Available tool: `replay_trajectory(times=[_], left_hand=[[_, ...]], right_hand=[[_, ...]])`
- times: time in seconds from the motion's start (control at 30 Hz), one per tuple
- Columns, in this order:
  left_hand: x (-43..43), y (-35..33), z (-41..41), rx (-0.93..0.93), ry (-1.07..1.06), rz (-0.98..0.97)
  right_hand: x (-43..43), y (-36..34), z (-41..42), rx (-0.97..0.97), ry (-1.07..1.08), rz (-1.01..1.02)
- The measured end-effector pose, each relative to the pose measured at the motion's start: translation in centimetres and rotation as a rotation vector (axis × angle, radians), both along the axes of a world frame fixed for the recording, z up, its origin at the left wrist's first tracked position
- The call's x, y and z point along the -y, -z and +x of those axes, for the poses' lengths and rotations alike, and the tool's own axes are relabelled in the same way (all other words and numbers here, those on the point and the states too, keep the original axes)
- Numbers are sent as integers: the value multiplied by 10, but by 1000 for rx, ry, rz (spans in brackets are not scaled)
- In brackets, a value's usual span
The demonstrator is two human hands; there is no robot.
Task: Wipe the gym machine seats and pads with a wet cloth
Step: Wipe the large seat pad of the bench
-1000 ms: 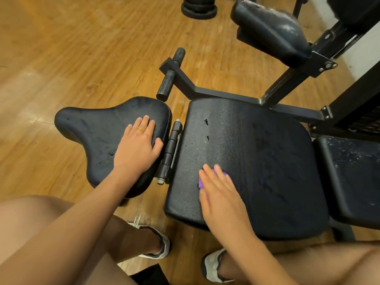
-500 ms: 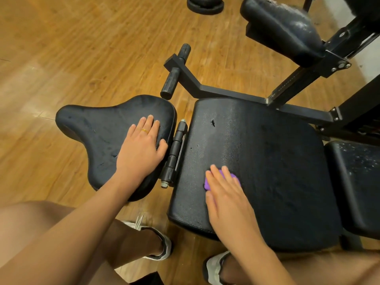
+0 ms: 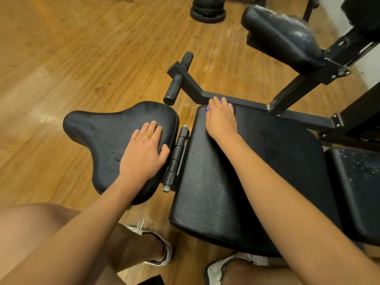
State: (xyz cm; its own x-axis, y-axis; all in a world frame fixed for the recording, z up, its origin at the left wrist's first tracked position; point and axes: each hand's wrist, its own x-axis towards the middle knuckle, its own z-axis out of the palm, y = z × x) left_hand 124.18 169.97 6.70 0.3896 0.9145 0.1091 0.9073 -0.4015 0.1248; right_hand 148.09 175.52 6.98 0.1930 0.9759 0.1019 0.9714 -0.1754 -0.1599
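- Purple cloth (image 3: pixel 208 108) shows only as small bits around the fingertips of the right hand (image 3: pixel 221 118). It lies at the far edge of the large seat pad (image 3: pixel 257 182), in the centre of the frame, just beside the black frame bar (image 3: pixel 254 104).
- Right hand lies palm down on the cloth, fingers straight and close together, pressing it onto the pad.
- Left hand (image 3: pixel 144 154) rests flat on the saddle-shaped pad (image 3: pixel 102 132) at centre left. Its fingers are straight and slightly apart, with the thumb out toward the hinge (image 3: pixel 177 157) and a gold ring (image 3: pixel 147 136) on one finger.
- A scuffed pad (image 3: pixel 279 36) sits on the frame at upper right, and a white-speckled pad (image 3: pixel 357 192) lies at the right edge.
- Weight plates (image 3: pixel 207 11) stand on the wooden floor (image 3: pixel 82 58) at top centre.
- Bare knees and white shoes (image 3: pixel 158 245) fill the bottom.
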Motion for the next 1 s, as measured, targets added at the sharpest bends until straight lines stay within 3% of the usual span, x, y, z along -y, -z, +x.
replay_trajectory(times=[0.3, 0.43, 0.7, 0.87, 1.0], left_hand=[[-3, 4, 0, -25, -2, 9], [-3, 7, 2, -26, -1, -4], [0, 5, 3, 12, -14, -12], [0, 4, 2, 9, -17, 1], [0, 4, 2, 0, -15, 8]], right_hand=[[217, -4, -60, -156, -137, -119], [183, 2, -51, -133, -136, -114], [3, 6, 0, -13, -36, 10], [35, 9, -19, -10, -85, 42], [145, 8, -59, -137, -219, -37]])
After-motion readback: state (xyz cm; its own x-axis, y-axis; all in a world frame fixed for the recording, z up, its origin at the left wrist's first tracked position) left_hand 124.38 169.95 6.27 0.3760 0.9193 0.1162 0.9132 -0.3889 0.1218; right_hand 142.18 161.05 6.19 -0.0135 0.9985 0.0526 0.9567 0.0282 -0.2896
